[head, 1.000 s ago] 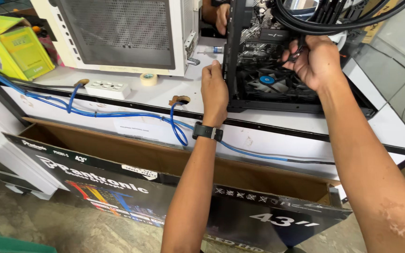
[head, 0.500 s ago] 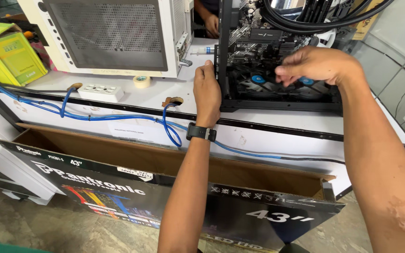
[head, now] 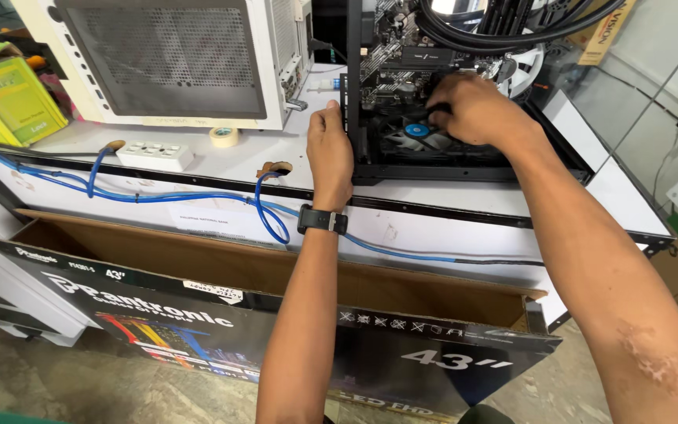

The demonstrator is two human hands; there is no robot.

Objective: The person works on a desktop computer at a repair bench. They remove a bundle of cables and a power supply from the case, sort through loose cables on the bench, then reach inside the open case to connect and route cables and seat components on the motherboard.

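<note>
An open black computer case (head: 359,169) stands on a white workbench (head: 402,196), with its motherboard, black hoses and a fan with a blue hub (head: 416,130) showing. My left hand (head: 329,153), a black watch on the wrist, grips the case's front left edge. Inside the case, my right hand (head: 476,110) has its fingers pinched on a small dark part just above the fan; what the part is cannot be made out.
A white perforated computer case (head: 174,63) stands to the left. A tape roll (head: 224,137), a white power strip (head: 154,155) and blue cables (head: 198,198) lie on the bench. Yellow-green boxes (head: 5,98) sit far left. A long open cardboard box (head: 276,314) stands on the floor.
My right hand has come down from the hoses at the case's upper right to the fan area inside. My left hand has stayed on the case edge.
</note>
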